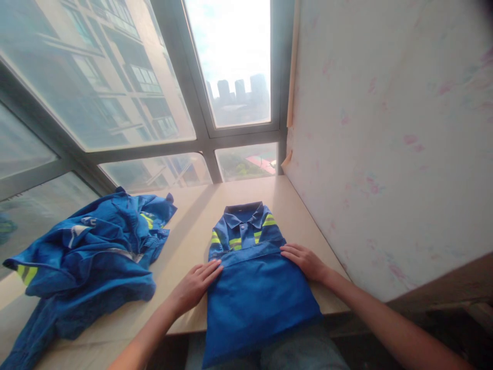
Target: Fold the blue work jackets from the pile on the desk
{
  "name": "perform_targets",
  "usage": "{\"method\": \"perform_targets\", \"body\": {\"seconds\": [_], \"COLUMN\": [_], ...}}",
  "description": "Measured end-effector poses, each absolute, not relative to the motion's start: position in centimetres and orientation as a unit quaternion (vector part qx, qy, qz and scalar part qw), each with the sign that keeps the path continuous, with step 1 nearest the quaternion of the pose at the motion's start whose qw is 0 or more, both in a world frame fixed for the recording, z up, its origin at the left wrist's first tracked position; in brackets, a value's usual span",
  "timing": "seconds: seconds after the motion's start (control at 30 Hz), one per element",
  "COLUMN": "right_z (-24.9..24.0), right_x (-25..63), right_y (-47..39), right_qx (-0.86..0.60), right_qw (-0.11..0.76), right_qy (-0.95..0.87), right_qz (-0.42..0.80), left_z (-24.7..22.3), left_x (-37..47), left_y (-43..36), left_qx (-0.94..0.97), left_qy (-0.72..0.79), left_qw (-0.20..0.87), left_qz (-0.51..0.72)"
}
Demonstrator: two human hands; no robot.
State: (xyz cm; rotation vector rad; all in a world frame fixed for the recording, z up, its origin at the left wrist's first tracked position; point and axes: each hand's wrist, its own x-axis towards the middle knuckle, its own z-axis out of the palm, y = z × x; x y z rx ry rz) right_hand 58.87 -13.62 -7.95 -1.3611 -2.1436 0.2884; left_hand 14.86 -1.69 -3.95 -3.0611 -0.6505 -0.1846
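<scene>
A blue work jacket (258, 293) with yellow-green reflective stripes lies in front of me, collar facing the window. Its sides and sleeves are tucked in, and a band of cloth crosses it below the chest stripes. The lower part hangs over the near edge of the ledge. My left hand (200, 281) rests flat on the jacket's left edge, fingers stretched out. On the opposite edge my right hand (304, 261) lies with its fingers extended over the cloth. Both thumbs are mostly hidden.
A second blue work garment (103, 252) lies crumpled at the left on the pale ledge (188, 216). Grey-framed windows (208, 136) rise behind the ledge. A flower-patterned wall (385, 128) borders it on the right. My legs are below the near edge.
</scene>
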Motion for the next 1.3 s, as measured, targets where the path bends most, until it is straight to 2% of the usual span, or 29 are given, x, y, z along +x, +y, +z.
{"method": "perform_targets", "body": {"seconds": [0.17, 0.43, 0.57, 0.7, 0.9, 1.1, 1.2, 1.3], "right_z": [-8.2, -8.2, -8.3, -8.4, -9.1, -8.2, -7.9, -8.3], "right_x": [59.0, 59.4, 59.3, 58.9, 59.3, 59.7, 59.7, 59.6], "right_y": [-12.9, -11.2, -10.6, -10.1, -9.8, -8.5, -8.1, -8.0], "right_qx": [-0.487, -0.478, -0.457, -0.453, -0.475, -0.464, -0.461, -0.48], "right_qw": [0.266, 0.262, 0.277, 0.28, 0.28, 0.237, 0.237, 0.269], "right_qy": [-0.826, -0.832, -0.842, -0.845, -0.83, -0.846, -0.844, -0.816], "right_qz": [0.099, 0.103, 0.067, 0.05, 0.086, 0.115, 0.136, 0.177], "left_z": [-4.6, -6.0, -6.6, -6.9, -8.0, -8.7, -8.3, -7.5], "left_x": [15.4, 15.9, 15.7, 15.7, 15.4, 15.4, 15.6, 15.9], "left_y": [-1.1, -0.4, -0.5, -0.8, -0.7, 0.3, 0.6, 0.6], "left_qx": [-0.981, -0.962, -0.949, -0.947, -0.948, -0.949, -0.953, -0.941], "left_qy": [-0.181, -0.221, -0.242, -0.249, -0.251, -0.252, -0.247, -0.268], "left_qw": [0.037, -0.079, -0.098, -0.078, -0.029, 0.025, -0.009, -0.099], "left_qz": [-0.056, -0.142, -0.178, -0.185, -0.195, -0.187, -0.174, -0.183]}}
